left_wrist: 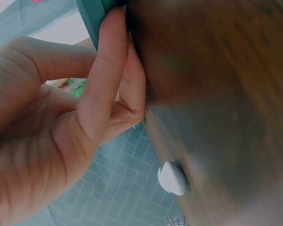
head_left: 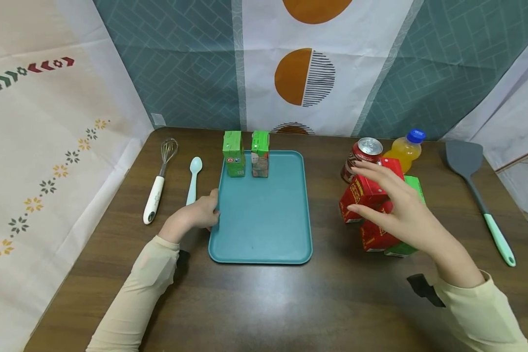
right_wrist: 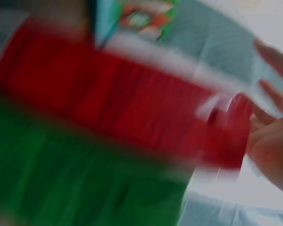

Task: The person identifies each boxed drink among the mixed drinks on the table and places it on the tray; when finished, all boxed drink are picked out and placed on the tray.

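My left hand [head_left: 198,212] holds the left rim of a teal tray [head_left: 259,220], fingers bent at its edge. In the left wrist view, the fingers [left_wrist: 114,44] meet the tray's rim [left_wrist: 90,19] low against the table. Two green drink cartons [head_left: 234,154] [head_left: 260,154] stand upright at the tray's far left. Over red drink cartons [head_left: 361,195] on the right, my right hand [head_left: 407,215] is raised with thumb and fingers spread and nothing between them. A green carton [head_left: 414,188] stands beside the red ones. The right wrist view is blurred, with a red carton [right_wrist: 132,99] up close.
Behind the red cartons stand a dark red can [head_left: 363,154] and an orange drink bottle [head_left: 405,149] with a blue cap. A spatula [head_left: 477,186] lies far right. Left of the tray lie a whisk [head_left: 158,186] and a pale blue spoon [head_left: 194,171]. Cloth hangs behind the table.
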Motion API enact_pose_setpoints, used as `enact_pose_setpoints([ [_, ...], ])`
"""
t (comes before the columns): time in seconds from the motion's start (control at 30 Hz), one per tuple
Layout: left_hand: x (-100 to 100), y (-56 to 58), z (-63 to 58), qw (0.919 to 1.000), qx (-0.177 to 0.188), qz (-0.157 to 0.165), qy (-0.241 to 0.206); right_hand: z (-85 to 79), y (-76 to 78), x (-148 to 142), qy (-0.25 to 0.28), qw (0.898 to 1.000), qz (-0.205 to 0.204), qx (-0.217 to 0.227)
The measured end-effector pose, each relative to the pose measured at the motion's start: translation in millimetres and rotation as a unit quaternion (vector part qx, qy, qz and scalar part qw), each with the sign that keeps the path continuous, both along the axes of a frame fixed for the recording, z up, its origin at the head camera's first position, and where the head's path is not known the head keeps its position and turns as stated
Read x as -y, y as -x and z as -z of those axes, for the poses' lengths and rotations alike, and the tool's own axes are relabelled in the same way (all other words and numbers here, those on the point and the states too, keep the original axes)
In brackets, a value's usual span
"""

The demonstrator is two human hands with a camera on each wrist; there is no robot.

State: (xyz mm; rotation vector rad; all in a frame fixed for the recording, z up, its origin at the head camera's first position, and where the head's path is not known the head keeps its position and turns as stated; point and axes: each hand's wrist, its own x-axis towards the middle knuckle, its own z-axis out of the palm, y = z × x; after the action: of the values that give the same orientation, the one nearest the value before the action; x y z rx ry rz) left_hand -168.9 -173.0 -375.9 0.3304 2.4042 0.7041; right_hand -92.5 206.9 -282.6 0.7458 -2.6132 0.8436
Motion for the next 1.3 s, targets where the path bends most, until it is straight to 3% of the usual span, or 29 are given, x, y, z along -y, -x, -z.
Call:
enact_pose_setpoints([
  [0.13,0.8,-1.3,1.4,1.0000,-0.004,0.000,-0.006,7.3,-10.3,-31.2,-0.001,0.999,-0.016,-0.044],
  [0.23,1.2,-2.2,2.3,0.9999,-0.008,0.001,-0.008,14.5,-19.1,-52.5,-0.001,0.999,0.004,-0.045],
  [0.47,1.2,-2.3,1.2,0.9999,-0.009,-0.002,-0.007,31.1,-34.0,-85.7,-0.001,0.996,0.081,0.048],
  [0.7,1.3,-1.6,0.9,0.9998,-0.014,-0.002,-0.012,43.6,-36.5,-104.3,0.002,0.991,0.084,0.105],
  [0.8,1.2,-1.8,0.9,0.9998,-0.015,-0.001,-0.010,49.5,-35.8,-109.2,-0.017,0.993,0.071,0.090],
  [1.07,0.9,-1.3,-0.9,0.9999,-0.012,-0.001,-0.008,62.2,-30.3,-110.7,-0.067,0.995,0.074,-0.009],
  [1.3,1.8,-1.0,1.0,0.9999,-0.013,-0.001,-0.005,58.0,-25.9,-105.2,-0.117,0.989,0.089,-0.006],
])
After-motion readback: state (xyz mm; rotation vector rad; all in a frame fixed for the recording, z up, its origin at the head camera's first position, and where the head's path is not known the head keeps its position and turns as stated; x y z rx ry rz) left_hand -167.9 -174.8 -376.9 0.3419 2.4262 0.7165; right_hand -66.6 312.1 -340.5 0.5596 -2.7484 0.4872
